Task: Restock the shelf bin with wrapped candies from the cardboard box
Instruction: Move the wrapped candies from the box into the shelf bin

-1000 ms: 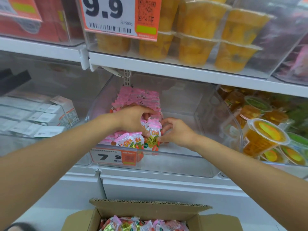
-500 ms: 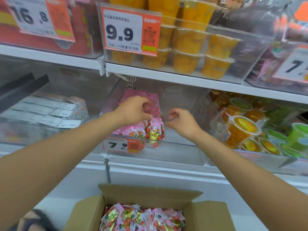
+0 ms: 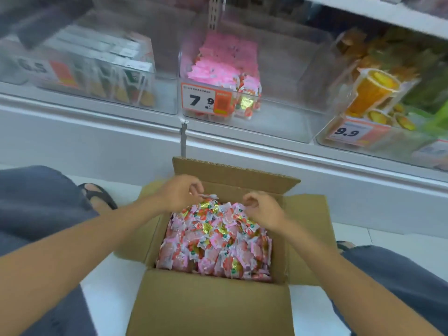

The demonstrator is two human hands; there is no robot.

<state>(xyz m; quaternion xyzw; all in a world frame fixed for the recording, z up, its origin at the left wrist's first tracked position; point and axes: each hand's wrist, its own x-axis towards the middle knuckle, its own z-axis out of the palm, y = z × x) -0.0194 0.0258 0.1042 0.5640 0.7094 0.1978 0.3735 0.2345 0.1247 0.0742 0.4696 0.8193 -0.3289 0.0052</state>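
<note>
An open cardboard box (image 3: 208, 304) on the floor is full of pink, red and gold wrapped candies (image 3: 218, 243). My left hand (image 3: 177, 195) hovers over the box's far left corner with fingers curled, pinching the edge of a pale wrapper. My right hand (image 3: 264, 212) rests on the far right of the pile, fingers curled down among the candies; whether it holds any is unclear. Above, the clear shelf bin (image 3: 278, 122) with a 7.9 price tag (image 3: 206, 100) holds pink candies (image 3: 225, 61) stacked on its left side.
A clear bin of white cartons (image 3: 104, 64) stands left of the candy bin, and a bin of jelly cups (image 3: 373, 90) to its right. My knees in grey trousers (image 3: 36, 202) flank the box, with a sandalled foot (image 3: 97, 195) at its left.
Both hands have left the shelf bin and come down onto the candies in the box. The view has tilted down from the shelves to the box and floor.
</note>
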